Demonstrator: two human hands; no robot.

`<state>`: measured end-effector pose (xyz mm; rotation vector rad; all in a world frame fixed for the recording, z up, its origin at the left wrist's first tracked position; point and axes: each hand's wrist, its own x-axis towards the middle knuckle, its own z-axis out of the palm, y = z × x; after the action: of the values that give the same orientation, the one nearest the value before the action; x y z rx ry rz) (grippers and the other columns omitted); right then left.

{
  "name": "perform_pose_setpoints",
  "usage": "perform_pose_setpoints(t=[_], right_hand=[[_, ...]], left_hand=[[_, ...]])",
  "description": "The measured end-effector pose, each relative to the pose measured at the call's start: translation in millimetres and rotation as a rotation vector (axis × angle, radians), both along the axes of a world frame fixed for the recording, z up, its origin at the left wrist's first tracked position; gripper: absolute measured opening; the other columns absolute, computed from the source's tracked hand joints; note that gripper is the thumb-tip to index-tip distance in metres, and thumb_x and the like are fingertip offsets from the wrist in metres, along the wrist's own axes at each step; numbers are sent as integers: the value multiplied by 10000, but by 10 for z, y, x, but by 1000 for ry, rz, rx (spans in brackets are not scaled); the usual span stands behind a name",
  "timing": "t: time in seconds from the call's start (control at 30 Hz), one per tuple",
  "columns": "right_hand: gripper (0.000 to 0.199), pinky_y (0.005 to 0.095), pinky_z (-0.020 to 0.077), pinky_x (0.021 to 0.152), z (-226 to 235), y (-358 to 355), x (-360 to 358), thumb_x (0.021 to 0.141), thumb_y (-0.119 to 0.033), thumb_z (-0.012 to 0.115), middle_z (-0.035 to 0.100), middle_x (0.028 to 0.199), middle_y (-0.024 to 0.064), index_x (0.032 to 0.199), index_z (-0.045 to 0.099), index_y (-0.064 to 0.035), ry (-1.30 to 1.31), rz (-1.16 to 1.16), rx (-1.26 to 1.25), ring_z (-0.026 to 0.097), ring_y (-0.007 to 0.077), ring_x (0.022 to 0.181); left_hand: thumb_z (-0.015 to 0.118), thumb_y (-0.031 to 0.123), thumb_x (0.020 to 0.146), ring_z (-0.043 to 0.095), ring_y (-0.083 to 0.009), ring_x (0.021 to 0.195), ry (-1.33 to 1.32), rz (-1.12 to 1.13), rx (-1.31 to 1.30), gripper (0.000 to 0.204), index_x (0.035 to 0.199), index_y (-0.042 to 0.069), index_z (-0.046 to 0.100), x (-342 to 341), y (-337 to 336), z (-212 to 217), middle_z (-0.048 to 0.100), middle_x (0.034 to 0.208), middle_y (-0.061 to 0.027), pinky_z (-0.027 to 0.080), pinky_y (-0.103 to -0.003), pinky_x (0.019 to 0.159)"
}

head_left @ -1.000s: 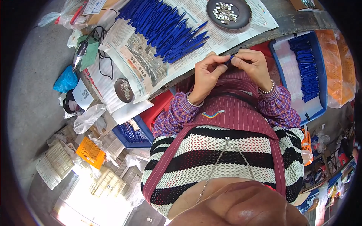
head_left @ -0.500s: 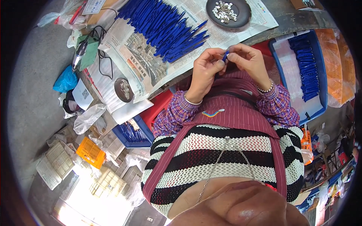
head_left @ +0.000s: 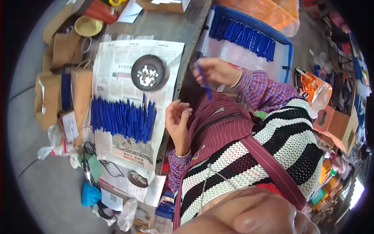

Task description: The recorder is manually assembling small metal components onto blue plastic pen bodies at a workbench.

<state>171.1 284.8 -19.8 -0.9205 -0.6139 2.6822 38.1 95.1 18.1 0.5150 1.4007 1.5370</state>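
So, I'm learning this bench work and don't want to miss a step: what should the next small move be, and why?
Probably move the right hand over to the blue tray and lay its blue strip beside the row of similar strips there: the hand holds just that one strip, close to the tray, while the left hand looks empty.

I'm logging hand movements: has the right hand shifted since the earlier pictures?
Yes: the right hand has moved away from the dark round dish, toward the blue tray.
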Motion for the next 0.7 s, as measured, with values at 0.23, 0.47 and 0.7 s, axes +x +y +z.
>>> perform_pose_setpoints(t=[0.23,0.47,0.7], right_hand=[[257,243,420,566,-310,876,1658,870,-277,515,531,769,-14,1025,558,-76,-595,-371,320,461,93,632],[406,271,510,551,-1175,1215,2988,759,-31,577,610,853,75,1162,525,-36,-1083,-515,485,578,141,640],[361,240,466,482,-1468,1353,3217,758,-15,557,621,789,103,1116,554,29,-1323,-465,697,603,146,647]], left_hand=[[539,-11,829,552,-110,756,-30,-26,-31,247,1074,14,514,37,-148,-202,587,876,-71,460,-225,692],[537,-17,829,551,-93,756,-26,-62,-36,221,1048,16,535,254,-302,-433,597,866,-53,449,-207,689],[558,-4,822,537,-71,783,10,-205,-93,221,1042,10,545,487,-454,-666,588,860,-22,427,-193,695]])
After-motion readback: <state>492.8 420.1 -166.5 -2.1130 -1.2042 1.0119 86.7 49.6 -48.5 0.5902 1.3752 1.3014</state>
